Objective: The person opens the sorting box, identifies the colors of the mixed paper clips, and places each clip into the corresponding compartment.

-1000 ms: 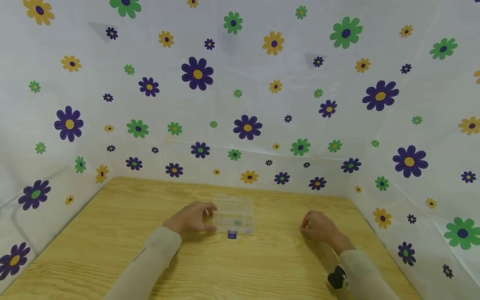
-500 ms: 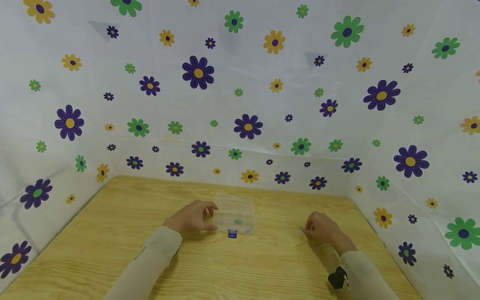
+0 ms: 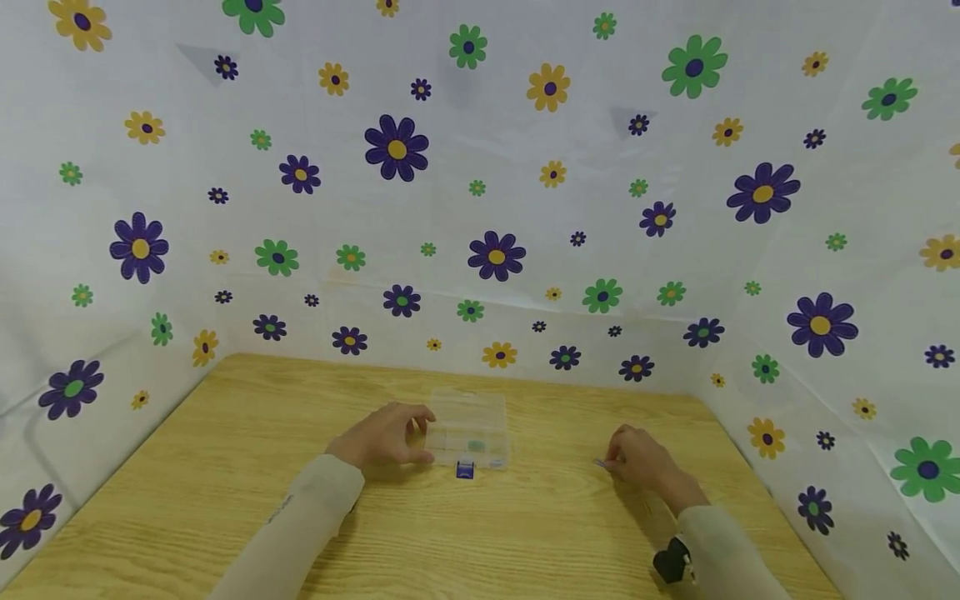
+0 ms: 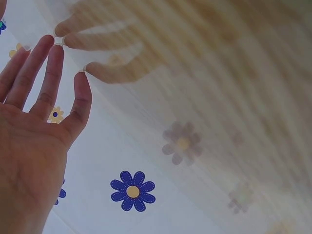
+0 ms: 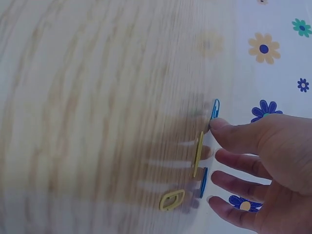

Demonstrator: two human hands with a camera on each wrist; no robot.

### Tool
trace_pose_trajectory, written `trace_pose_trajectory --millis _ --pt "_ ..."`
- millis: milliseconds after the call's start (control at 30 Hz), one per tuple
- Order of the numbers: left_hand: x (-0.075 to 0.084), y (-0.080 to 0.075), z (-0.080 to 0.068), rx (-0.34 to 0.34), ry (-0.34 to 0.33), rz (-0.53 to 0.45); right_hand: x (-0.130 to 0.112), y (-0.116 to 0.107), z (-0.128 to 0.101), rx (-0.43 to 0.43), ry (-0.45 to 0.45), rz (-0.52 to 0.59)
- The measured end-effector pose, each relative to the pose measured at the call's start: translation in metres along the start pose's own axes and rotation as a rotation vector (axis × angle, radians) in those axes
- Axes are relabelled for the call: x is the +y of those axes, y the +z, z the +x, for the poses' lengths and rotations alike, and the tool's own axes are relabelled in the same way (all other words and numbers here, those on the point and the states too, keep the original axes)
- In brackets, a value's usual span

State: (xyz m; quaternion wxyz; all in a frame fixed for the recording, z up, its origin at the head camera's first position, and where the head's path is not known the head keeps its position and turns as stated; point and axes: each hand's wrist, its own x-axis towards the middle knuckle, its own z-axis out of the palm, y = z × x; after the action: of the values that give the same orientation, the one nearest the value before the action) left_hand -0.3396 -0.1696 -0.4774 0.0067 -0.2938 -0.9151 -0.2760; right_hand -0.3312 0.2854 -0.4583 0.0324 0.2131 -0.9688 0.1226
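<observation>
In the head view, a clear plastic box (image 3: 453,457) with dividers lies on the wooden table, its lid (image 3: 468,408) folded back. A blue latch (image 3: 465,470) hangs at its front. My left hand (image 3: 386,435) is at the box's left side, thumb and forefinger spread along that edge. The left wrist view shows its other fingers (image 4: 51,80) loosely extended, tips at the tabletop. To the right, my right hand (image 3: 641,457) pinches a blue paper clip (image 5: 215,108) between thumb and forefinger, low over the table. Its remaining fingers (image 5: 239,183) hang loosely bent.
Under my right hand lie a long yellow clip (image 5: 197,155), another blue clip (image 5: 204,183) and a rounded yellow clip (image 5: 171,200). Something green (image 3: 476,446) and a small bluish item (image 3: 497,462) sit in the box. Flower-printed sheeting (image 3: 435,208) walls the table's back and sides.
The paper clip in my right hand, barely visible at first, came out past the fingertips and now points more to the left. My left hand and the box have stayed put.
</observation>
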Motion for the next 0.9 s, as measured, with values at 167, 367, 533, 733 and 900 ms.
trace_pose_trajectory --millis 167,367,533,733,900 --pt "0.002 0.0 -0.002 -0.002 -0.004 -0.005 0.0 0.003 0.002 0.012 -0.046 -0.01" --pt "0.004 0.0 -0.002 -0.002 -0.016 -0.005 -0.004 0.003 0.004 0.007 -0.094 -0.002" --pt "0.003 0.001 -0.002 -0.001 -0.017 0.002 -0.013 -0.001 0.007 0.03 -0.133 -0.002" --pt "0.003 0.0 -0.002 -0.002 -0.023 0.002 -0.029 -0.004 0.013 0.052 -0.163 0.008" --pt "0.003 -0.001 -0.001 0.0 -0.036 0.002 -0.043 -0.003 0.022 0.051 -0.174 -0.012"
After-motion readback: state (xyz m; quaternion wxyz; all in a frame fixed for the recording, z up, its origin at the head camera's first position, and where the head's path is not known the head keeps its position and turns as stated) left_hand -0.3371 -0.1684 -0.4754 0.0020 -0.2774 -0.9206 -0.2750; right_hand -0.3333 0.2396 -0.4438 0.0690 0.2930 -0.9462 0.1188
